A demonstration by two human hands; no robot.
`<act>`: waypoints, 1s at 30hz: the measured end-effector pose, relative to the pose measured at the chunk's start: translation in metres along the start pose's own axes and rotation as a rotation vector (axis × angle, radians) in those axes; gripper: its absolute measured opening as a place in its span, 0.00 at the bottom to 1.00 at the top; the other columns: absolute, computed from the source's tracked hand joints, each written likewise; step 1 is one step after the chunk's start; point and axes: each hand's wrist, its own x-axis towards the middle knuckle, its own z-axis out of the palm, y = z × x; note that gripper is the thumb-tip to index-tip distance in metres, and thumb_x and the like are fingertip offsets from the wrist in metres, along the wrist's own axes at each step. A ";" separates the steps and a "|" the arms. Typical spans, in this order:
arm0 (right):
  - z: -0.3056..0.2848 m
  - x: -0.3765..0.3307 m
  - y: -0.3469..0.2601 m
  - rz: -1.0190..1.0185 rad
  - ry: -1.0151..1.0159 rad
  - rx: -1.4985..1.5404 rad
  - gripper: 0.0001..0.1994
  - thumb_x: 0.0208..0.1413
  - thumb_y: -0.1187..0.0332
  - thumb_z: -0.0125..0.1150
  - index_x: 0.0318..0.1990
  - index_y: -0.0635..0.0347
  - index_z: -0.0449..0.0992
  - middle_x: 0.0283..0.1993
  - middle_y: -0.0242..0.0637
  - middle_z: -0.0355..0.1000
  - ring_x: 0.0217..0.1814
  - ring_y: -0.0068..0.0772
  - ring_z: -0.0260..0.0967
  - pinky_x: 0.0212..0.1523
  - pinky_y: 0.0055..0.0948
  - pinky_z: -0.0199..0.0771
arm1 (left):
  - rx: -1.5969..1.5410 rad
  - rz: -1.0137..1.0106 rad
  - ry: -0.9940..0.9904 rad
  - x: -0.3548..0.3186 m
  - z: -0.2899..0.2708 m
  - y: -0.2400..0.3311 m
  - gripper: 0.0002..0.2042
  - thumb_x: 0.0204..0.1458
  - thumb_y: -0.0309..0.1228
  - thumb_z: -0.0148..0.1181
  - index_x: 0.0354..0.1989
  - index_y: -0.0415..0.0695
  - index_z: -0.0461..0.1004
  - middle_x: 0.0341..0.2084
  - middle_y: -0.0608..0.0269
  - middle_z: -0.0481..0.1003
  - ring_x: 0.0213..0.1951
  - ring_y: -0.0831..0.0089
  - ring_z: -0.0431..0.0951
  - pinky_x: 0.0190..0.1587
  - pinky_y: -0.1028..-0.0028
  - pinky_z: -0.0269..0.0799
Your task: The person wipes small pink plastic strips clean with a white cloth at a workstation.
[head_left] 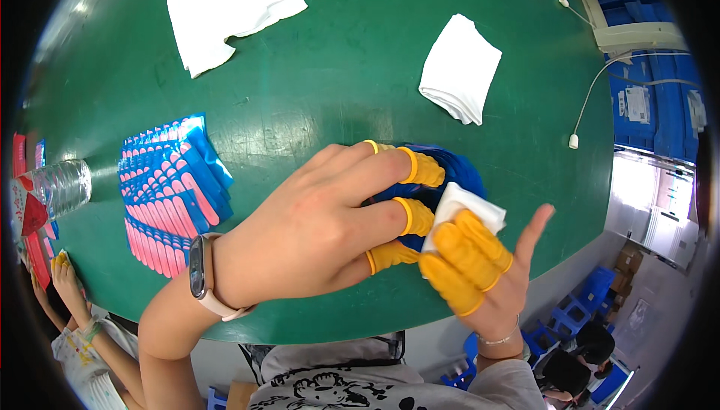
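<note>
My left hand (315,215), with yellow finger cots on its fingertips and a band on the wrist, reaches across the middle of the green table. Its fingers curl over a glossy dark blue piece (459,169), whose shape is mostly hidden beneath them. From the right, my right hand (484,279), also in yellow finger cots, presses a small folded white cloth (459,199) against the right side of the blue piece. That hand's thumb sticks out to the side, away from the cloth.
Fanned pink-and-blue glossy packets (169,200) lie left of my left arm. Farther off are a spread white cloth (225,9) and a folded one (461,69). A clear bottle (69,187) lies at the left, near a co-worker's hand (67,282). A white cord (589,103) hangs along the right edge.
</note>
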 end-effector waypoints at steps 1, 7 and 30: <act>0.003 -0.006 0.010 -0.004 -0.019 0.020 0.11 0.53 0.66 0.63 0.43 0.35 0.83 0.50 0.22 0.77 0.56 0.25 0.74 0.70 0.78 0.25 | -0.006 0.001 0.002 0.001 0.001 0.000 0.17 0.42 0.33 0.74 0.40 0.45 0.77 0.49 0.53 0.74 0.46 0.53 0.75 0.48 0.61 0.70; -0.013 -0.005 0.021 0.121 0.211 -0.197 0.10 0.44 0.80 0.63 0.34 0.54 0.81 0.36 0.30 0.79 0.42 0.37 0.79 0.71 0.76 0.41 | -0.018 0.028 0.048 0.004 0.004 0.003 0.16 0.41 0.31 0.73 0.39 0.45 0.77 0.48 0.53 0.74 0.46 0.53 0.75 0.47 0.61 0.70; -0.022 -0.060 0.001 0.028 0.051 -0.074 0.06 0.54 0.62 0.60 0.26 0.35 0.80 0.32 0.17 0.80 0.36 0.24 0.79 0.65 0.57 0.65 | 0.041 0.040 0.057 0.001 0.005 0.008 0.16 0.42 0.31 0.73 0.40 0.43 0.76 0.46 0.54 0.73 0.45 0.53 0.74 0.47 0.60 0.70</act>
